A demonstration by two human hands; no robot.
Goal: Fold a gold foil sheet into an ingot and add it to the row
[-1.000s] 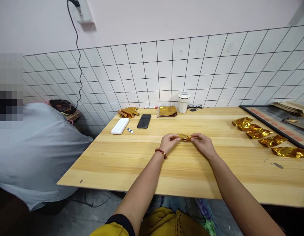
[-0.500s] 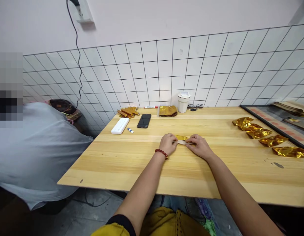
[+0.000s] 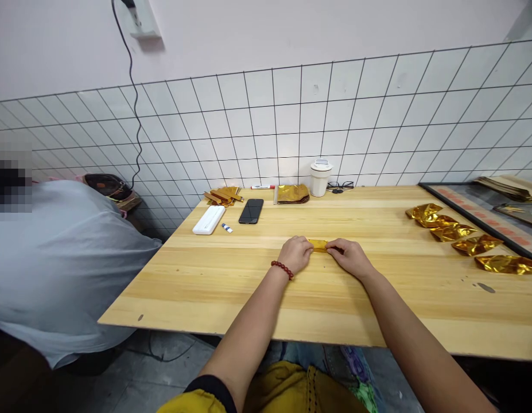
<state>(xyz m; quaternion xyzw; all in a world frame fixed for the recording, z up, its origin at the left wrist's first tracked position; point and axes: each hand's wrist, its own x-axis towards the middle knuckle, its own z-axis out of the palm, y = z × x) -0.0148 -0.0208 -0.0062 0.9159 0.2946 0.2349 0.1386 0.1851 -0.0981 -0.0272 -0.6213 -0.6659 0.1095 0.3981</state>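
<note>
1. The foil (image 3: 319, 246), a small folded gold piece, lies on the desk (image 3: 231, 292) in front of the person, between the two hands.
2. The left hand (image 3: 295, 255) holds the foil's left end; its fingers are drawn close together on it, though the exact grip is partly hidden by the hand's back. A bracelet (image 3: 283, 269) of dark red beads circles that wrist.
3. The right hand (image 3: 350, 258) has the foil's right end between the tips of thumb and fingers, the gap between them narrow.
4. Beyond the hands, towards the left, lie a black phone (image 3: 251, 211), a white block (image 3: 209, 220) and, near both, a small blue-and-white tube (image 3: 226, 228).
5. Along the far edge, left to right: a pile of gold strips (image 3: 224, 196), a marker (image 3: 263, 187), a flat gold stack (image 3: 294, 194), an upright white cup (image 3: 321, 179) and glasses (image 3: 341, 186).
6. On the right, four crinkled gold pieces (image 3: 476, 245) lie in a slanting row beside a black-edged panel (image 3: 485, 217).
7. At far left, a co-worker (image 3: 68, 258) in a pale grey top leans forward, well apart from the foil.
</note>
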